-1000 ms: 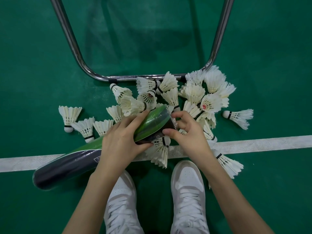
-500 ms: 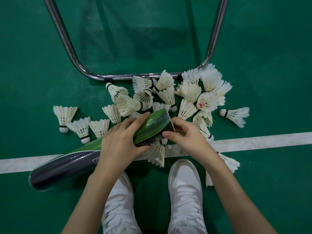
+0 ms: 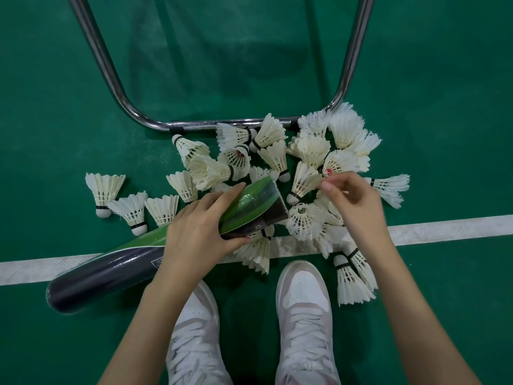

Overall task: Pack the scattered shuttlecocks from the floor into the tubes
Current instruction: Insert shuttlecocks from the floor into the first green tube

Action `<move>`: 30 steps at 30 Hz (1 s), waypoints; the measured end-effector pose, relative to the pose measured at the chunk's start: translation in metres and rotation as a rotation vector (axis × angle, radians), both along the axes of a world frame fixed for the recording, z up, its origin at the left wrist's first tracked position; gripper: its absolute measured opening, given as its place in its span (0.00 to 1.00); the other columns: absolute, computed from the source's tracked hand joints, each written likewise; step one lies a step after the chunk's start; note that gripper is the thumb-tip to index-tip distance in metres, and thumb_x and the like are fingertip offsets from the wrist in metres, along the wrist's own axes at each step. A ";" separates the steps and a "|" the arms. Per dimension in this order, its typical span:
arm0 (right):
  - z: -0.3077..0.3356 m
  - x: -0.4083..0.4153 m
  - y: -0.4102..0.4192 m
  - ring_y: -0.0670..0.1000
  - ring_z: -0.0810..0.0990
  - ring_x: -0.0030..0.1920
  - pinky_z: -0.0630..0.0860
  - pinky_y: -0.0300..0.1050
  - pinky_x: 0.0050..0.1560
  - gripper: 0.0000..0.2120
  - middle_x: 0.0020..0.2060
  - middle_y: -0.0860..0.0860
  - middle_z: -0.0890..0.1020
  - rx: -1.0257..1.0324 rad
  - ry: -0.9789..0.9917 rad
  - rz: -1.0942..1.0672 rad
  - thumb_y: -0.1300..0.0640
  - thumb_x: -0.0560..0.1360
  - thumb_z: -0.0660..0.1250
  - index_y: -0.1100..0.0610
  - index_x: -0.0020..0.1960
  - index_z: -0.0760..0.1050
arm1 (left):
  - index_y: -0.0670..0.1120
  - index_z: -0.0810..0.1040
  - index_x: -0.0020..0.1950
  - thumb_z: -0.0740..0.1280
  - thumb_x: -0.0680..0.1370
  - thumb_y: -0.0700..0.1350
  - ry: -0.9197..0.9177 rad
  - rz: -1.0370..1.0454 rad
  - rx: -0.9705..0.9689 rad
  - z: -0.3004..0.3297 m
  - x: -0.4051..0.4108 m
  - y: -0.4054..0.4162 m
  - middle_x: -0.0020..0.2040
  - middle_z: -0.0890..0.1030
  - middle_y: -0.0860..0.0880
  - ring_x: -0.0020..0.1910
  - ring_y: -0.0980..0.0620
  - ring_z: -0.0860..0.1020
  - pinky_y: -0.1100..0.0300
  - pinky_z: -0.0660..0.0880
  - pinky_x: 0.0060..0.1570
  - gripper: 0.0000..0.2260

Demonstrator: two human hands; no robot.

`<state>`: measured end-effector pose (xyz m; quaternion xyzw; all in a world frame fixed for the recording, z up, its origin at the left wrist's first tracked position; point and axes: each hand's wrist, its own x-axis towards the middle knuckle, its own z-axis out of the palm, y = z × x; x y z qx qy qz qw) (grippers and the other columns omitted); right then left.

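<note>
A long green and dark-blue tube point(image 3: 116, 262) lies slanted on the floor, its open mouth up and to the right. My left hand point(image 3: 200, 226) grips it near that mouth. My right hand point(image 3: 352, 201) hovers to the right of the mouth over a heap of white feather shuttlecocks point(image 3: 308, 151), fingers apart, fingertips at the feathers of one shuttlecock point(image 3: 304, 180). Three more shuttlecocks point(image 3: 104, 190) lie in a row left of the tube. Others point(image 3: 349, 276) lie by my right shoe.
A chrome U-shaped tube frame point(image 3: 116, 87) stands on the green court floor just behind the heap. A white court line point(image 3: 449, 227) runs across under the tube. My two white shoes point(image 3: 302, 301) stand below the hands.
My right hand has left the tube's mouth and moved up and right to the heap. The left hand and the tube have stayed put.
</note>
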<state>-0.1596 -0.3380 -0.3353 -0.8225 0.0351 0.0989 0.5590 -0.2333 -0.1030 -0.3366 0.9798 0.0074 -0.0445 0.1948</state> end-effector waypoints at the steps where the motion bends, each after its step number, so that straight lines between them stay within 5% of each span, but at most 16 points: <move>1: -0.003 0.003 -0.005 0.44 0.79 0.48 0.74 0.37 0.52 0.01 0.43 0.43 0.81 -0.070 -0.044 -0.039 0.56 0.74 0.68 0.51 0.46 0.77 | 0.56 0.65 0.71 0.75 0.62 0.60 0.001 -0.001 0.001 0.000 0.000 0.000 0.56 0.78 0.50 0.49 0.45 0.78 0.53 0.75 0.41 0.39; 6: -0.019 0.017 -0.009 0.47 0.70 0.57 0.65 0.40 0.57 0.09 0.48 0.42 0.77 -0.458 -0.197 -0.002 0.56 0.74 0.68 0.55 0.54 0.76 | 0.58 0.63 0.71 0.75 0.63 0.59 0.027 -0.011 -0.024 -0.001 -0.001 -0.002 0.57 0.77 0.51 0.50 0.45 0.78 0.51 0.75 0.43 0.40; 9: -0.034 0.027 -0.008 0.52 0.71 0.60 0.64 0.50 0.63 0.14 0.53 0.49 0.80 -0.577 -0.179 0.038 0.53 0.73 0.68 0.56 0.57 0.76 | 0.58 0.63 0.71 0.75 0.63 0.60 0.030 -0.011 -0.029 -0.001 -0.002 -0.002 0.57 0.77 0.51 0.50 0.45 0.78 0.51 0.75 0.43 0.39; 14: -0.050 0.035 -0.008 0.56 0.74 0.56 0.63 0.50 0.59 0.12 0.49 0.53 0.82 -0.702 -0.163 0.055 0.53 0.75 0.67 0.56 0.56 0.78 | 0.58 0.63 0.71 0.75 0.62 0.60 0.035 -0.011 -0.026 -0.002 -0.002 -0.003 0.57 0.77 0.51 0.50 0.45 0.78 0.52 0.74 0.42 0.40; 21: -0.045 0.033 -0.011 0.57 0.79 0.45 0.71 0.56 0.59 0.09 0.43 0.56 0.84 -0.665 -0.300 -0.072 0.57 0.76 0.66 0.60 0.51 0.81 | 0.57 0.64 0.71 0.75 0.62 0.59 0.029 -0.021 -0.008 -0.004 -0.003 -0.001 0.56 0.78 0.51 0.48 0.45 0.78 0.53 0.74 0.41 0.39; 25: -0.031 0.018 -0.004 0.48 0.75 0.44 0.69 0.55 0.62 0.08 0.44 0.54 0.84 -0.596 -0.365 -0.113 0.57 0.76 0.66 0.60 0.50 0.81 | 0.57 0.65 0.71 0.76 0.62 0.58 0.030 -0.021 -0.021 -0.006 -0.001 0.007 0.56 0.78 0.51 0.48 0.45 0.78 0.52 0.74 0.42 0.40; 28: -0.013 0.003 0.002 0.50 0.77 0.52 0.68 0.48 0.65 0.07 0.45 0.48 0.82 -0.410 -0.313 -0.158 0.58 0.75 0.67 0.59 0.50 0.81 | 0.56 0.65 0.71 0.76 0.62 0.58 0.025 -0.027 -0.023 -0.005 -0.001 0.007 0.56 0.78 0.50 0.48 0.45 0.78 0.52 0.74 0.42 0.40; 30: 0.003 -0.007 0.010 0.46 0.79 0.49 0.72 0.38 0.57 0.05 0.44 0.46 0.81 -0.265 -0.235 -0.175 0.58 0.74 0.68 0.57 0.49 0.81 | 0.56 0.65 0.71 0.76 0.62 0.58 0.019 -0.028 -0.018 -0.005 -0.001 0.007 0.56 0.78 0.50 0.47 0.44 0.78 0.52 0.74 0.42 0.40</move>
